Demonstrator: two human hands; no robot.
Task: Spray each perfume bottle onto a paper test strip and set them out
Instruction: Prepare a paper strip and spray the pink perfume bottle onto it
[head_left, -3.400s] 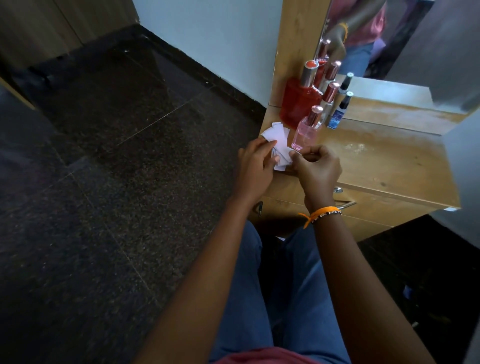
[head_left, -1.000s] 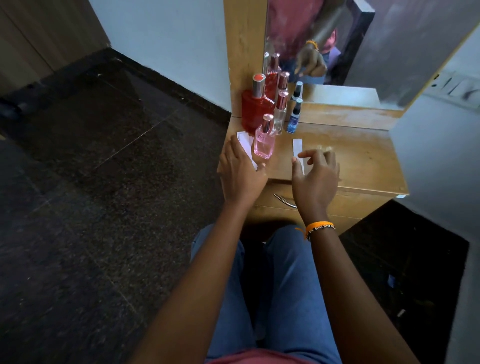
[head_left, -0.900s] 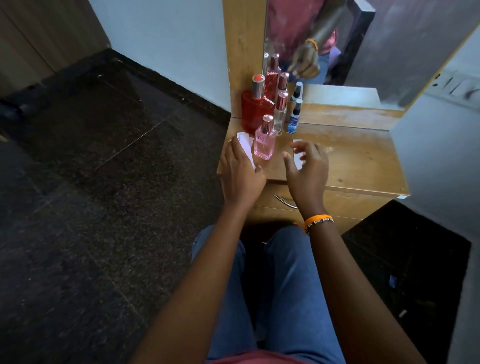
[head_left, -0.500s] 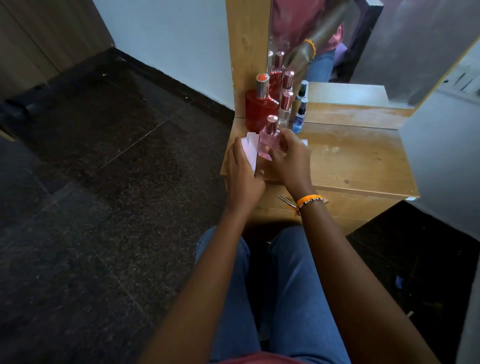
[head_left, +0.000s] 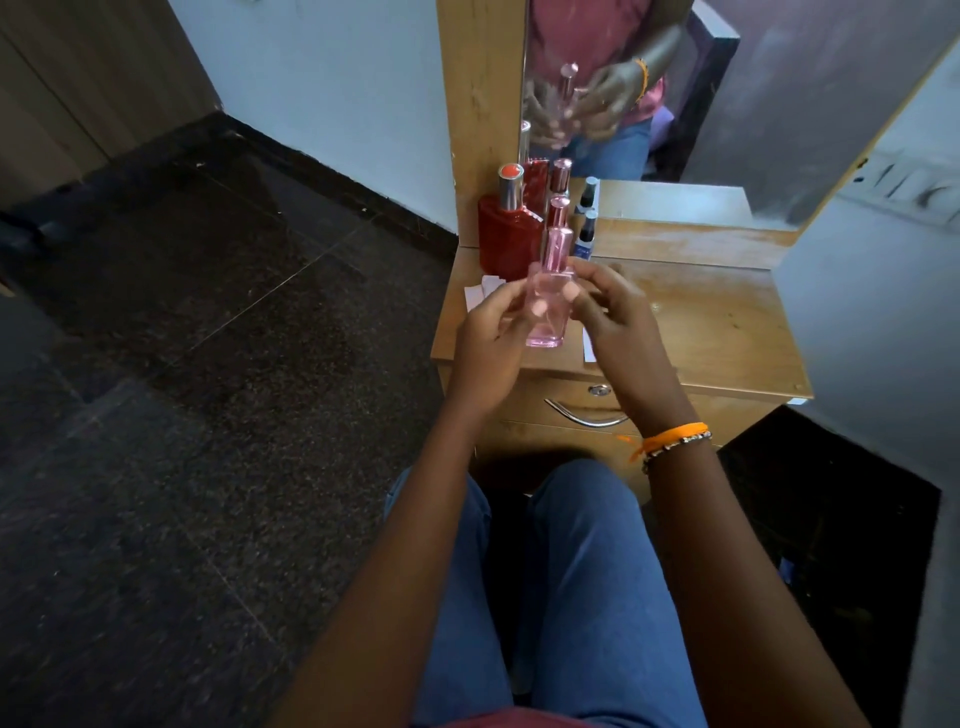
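Both hands grasp the pink perfume bottle (head_left: 548, 301), raised upright above the dresser top (head_left: 717, 322): left hand (head_left: 493, 338) and right hand (head_left: 618, 322) at its sides. Step: readying a spray. Next: uncap, aim at test strip (head_left: 588, 347)

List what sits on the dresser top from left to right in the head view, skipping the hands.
Stack of paper strips → red perfume bottle → small blue bottle.
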